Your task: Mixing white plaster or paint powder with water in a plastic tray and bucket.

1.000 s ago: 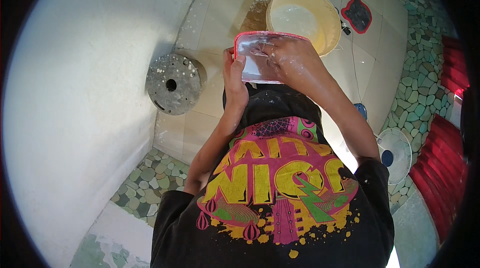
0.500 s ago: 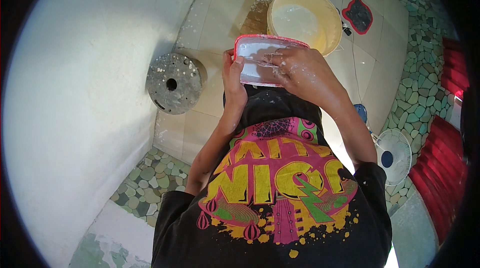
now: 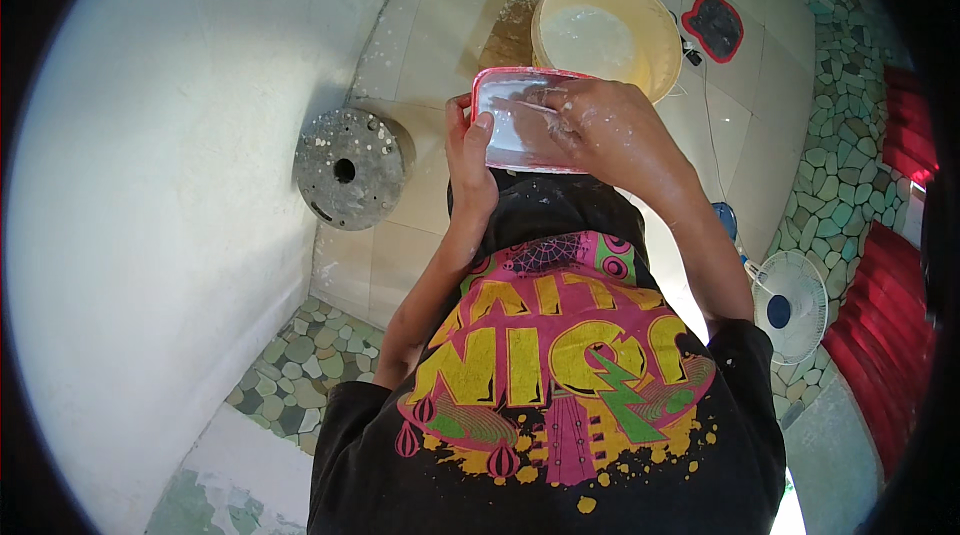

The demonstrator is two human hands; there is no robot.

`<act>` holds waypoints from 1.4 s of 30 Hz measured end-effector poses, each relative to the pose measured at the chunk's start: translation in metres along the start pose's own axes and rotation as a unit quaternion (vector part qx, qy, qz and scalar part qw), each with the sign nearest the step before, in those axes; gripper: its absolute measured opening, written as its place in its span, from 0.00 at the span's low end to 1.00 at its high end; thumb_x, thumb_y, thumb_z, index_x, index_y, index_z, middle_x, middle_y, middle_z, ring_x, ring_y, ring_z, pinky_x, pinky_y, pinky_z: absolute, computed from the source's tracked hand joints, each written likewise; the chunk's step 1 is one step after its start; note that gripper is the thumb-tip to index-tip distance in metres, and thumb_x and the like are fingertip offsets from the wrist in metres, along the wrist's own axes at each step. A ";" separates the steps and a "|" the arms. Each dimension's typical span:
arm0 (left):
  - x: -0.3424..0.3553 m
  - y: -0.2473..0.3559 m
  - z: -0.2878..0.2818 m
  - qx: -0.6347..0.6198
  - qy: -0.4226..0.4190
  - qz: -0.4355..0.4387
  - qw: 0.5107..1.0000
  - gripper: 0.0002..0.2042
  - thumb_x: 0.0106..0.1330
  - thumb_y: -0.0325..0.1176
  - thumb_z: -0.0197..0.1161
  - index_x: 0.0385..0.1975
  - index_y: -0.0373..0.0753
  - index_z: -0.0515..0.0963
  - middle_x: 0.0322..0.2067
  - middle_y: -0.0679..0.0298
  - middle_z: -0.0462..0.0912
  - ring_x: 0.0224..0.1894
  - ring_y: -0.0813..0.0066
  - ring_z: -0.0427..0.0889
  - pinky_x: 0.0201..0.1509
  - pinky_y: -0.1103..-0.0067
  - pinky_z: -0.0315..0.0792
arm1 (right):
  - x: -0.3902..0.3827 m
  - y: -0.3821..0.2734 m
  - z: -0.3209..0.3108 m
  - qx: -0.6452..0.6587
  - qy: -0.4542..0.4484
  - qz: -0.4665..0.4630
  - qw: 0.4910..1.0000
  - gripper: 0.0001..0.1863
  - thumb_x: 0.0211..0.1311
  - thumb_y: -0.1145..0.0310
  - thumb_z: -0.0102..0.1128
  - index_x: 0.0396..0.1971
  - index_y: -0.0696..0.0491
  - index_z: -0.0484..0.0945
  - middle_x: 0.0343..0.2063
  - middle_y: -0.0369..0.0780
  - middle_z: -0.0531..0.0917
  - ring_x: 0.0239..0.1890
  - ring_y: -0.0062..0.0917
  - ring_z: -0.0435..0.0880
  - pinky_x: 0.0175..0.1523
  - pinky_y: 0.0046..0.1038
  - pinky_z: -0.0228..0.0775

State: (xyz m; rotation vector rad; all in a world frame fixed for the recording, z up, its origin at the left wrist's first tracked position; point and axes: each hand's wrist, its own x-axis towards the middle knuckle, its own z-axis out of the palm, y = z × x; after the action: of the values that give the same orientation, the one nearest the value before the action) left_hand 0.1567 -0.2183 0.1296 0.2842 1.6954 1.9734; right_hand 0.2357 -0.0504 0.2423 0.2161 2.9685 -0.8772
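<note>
A rectangular container (image 3: 507,143) with a red rim and whitish, smeared inside is held over my dark-clothed lap, its opening toward me. My left hand (image 3: 469,155) grips it at the left side, thumb on the near face and fingers wrapped behind. My right hand (image 3: 610,130), spattered with white, reaches into it; its fingers are bent, and whatever they may hold, perhaps a thin whitish edge, is too small to tell. Just beyond the container stands a cream bucket (image 3: 653,40) with milky white liquid inside.
A speckled wooden board (image 3: 510,20) lies under or beside the bucket. A grey cylinder (image 3: 350,200) with a centre hole is by the left wall (image 3: 170,185). At right are a red-edged dark mat (image 3: 715,20), cables, a white fan (image 3: 800,305), pebble flooring and red fabric (image 3: 865,335).
My right hand shifts slightly within the container, moving a little right since one second ago. The container dipped toward me, then rose slightly. My left hand keeps its grip.
</note>
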 end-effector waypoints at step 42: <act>0.001 0.003 0.003 -0.025 -0.005 -0.019 0.999 0.22 0.69 0.46 0.52 0.47 0.31 0.70 0.40 0.59 0.76 0.45 0.75 0.72 0.54 0.77 0.66 | -0.011 -0.001 0.002 0.033 0.005 -0.010 0.999 0.15 0.55 0.72 0.61 0.44 0.52 0.85 0.38 0.45 0.87 0.41 0.42 0.85 0.46 0.41 0.78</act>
State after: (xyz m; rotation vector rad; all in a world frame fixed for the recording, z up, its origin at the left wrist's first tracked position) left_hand 0.1564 -0.2151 0.1333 0.2415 1.6314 1.9803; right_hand 0.2463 -0.0533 0.2417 0.1944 2.9574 -0.9802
